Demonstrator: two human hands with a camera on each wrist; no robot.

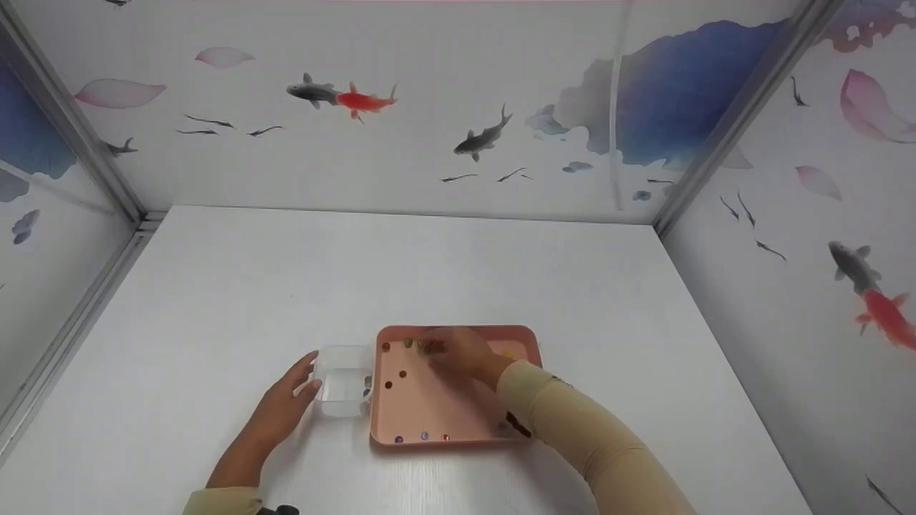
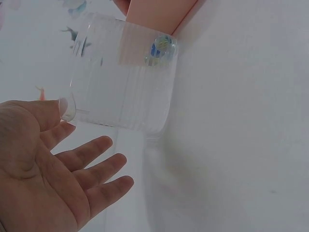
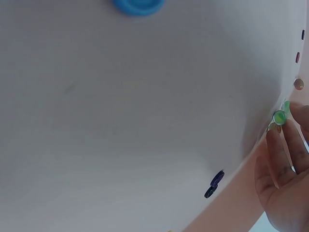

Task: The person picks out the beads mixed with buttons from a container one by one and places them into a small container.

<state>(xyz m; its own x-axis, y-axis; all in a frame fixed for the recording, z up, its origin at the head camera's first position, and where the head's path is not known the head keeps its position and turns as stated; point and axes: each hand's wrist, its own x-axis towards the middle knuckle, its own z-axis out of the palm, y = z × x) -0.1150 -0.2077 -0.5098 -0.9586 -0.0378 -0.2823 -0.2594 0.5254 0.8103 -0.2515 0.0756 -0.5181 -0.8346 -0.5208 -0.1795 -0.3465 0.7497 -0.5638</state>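
Note:
In the head view, my right hand point(image 1: 458, 350) reaches into the far part of a pink tray point(image 1: 436, 415). Its thumb and fingertips close around a green glass marble point(image 3: 280, 117), with an amber marble point(image 3: 275, 127) right by the fingers. My left hand point(image 1: 283, 404) is at the left side of a clear plastic box point(image 1: 342, 410) standing against the tray. The left thumb touches the box's upper edge while the other fingers stay spread and nearly straight. A few marbles point(image 2: 161, 46) lie in the box at its tray side.
More marbles are scattered in the tray: a brown marble point(image 1: 386, 347) at the far left corner, a blue-white marble point(image 1: 424, 435) along the near edge, and a yellow marble point(image 1: 509, 354) at the right. White walls point(image 1: 429, 179) with painted fish enclose the white table point(image 1: 236, 286).

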